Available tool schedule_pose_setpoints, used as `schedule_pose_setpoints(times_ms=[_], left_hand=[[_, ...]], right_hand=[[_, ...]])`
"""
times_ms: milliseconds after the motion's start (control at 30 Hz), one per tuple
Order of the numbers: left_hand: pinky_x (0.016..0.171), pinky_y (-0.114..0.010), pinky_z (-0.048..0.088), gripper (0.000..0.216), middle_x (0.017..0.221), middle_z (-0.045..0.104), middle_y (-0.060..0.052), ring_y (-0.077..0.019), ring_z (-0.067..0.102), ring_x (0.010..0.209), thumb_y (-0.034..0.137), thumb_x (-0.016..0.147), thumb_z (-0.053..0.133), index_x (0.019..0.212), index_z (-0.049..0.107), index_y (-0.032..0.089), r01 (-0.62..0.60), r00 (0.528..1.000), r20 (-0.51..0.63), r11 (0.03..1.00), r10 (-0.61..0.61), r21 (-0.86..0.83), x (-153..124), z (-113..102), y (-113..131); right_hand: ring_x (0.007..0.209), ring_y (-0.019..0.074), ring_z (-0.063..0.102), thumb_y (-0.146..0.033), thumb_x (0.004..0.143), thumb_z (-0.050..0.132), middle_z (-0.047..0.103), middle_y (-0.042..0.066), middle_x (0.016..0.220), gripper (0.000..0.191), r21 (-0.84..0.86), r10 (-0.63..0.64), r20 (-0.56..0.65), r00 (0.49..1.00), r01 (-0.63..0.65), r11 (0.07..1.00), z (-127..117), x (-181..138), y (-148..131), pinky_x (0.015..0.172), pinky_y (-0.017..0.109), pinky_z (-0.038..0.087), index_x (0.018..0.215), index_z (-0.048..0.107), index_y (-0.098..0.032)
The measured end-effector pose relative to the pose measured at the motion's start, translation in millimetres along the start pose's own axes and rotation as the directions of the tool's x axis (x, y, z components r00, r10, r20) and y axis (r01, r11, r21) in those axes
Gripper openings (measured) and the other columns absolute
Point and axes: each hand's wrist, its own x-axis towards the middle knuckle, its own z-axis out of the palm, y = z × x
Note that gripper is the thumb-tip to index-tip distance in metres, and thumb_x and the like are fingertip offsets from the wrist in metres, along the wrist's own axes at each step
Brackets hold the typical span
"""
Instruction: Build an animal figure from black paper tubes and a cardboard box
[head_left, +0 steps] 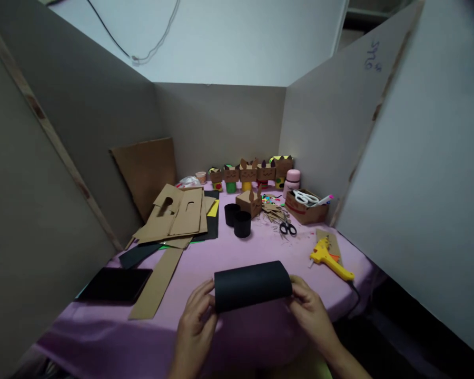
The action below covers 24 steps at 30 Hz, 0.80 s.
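1. Left hand (pixel 195 321) and right hand (pixel 308 311) pinch opposite ends of curved black sheet (pixel 253 287), above worktop (pixel 205 263) near edge.
2. Yellow glue gun (pixel 328 258): near right edge.
3. Flat black slab (pixel 114 286): near-left corner.

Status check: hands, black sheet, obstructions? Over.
Left hand, right hand: holding opposite ends. Black sheet: bent in a curve. Nearer black cylinder: beyond sheet, not touching it.

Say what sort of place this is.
Probably a small craft booth: gray partitions stand around a cloth-covered table, which holds a yellow glue gun and cut cardboard sheets.
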Motion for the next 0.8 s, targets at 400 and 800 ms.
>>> schedule_pose_setpoints(times_ms=[400,800], left_hand=[[0.08,-0.039,0.055,0.024,0.101,0.071,-0.011,-0.0255,0.066,0.096,0.017,0.076,0.047,0.08,0.071,0.022,-0.163,0.986,0.074,0.955,0.149,0.247,-1,17,-34],[0.082,-0.041,0.054,0.035,0.1,0.072,-0.01,-0.0266,0.067,0.094,0.043,0.079,0.048,0.093,0.069,0.02,0.21,0.977,0.017,0.977,-0.211,0.047,4,12,-25]], right_hand=[[0.093,0.0247,0.054,0.002,0.063,0.04,0.067,0.008,0.096,0.038,-0.293,-0.086,0.004,0.996,0.083,0.953,5,-1,28,0.08,0.037,0.043,0.077,0.067,-0.021],[0.093,0.0262,0.058,-0.01,0.07,0.054,0.066,0.012,0.096,0.028,-0.198,-0.031,-0.003,1.0,0.03,0.98,-1,4,21,0.086,0.041,0.042,0.096,0.064,-0.015]])
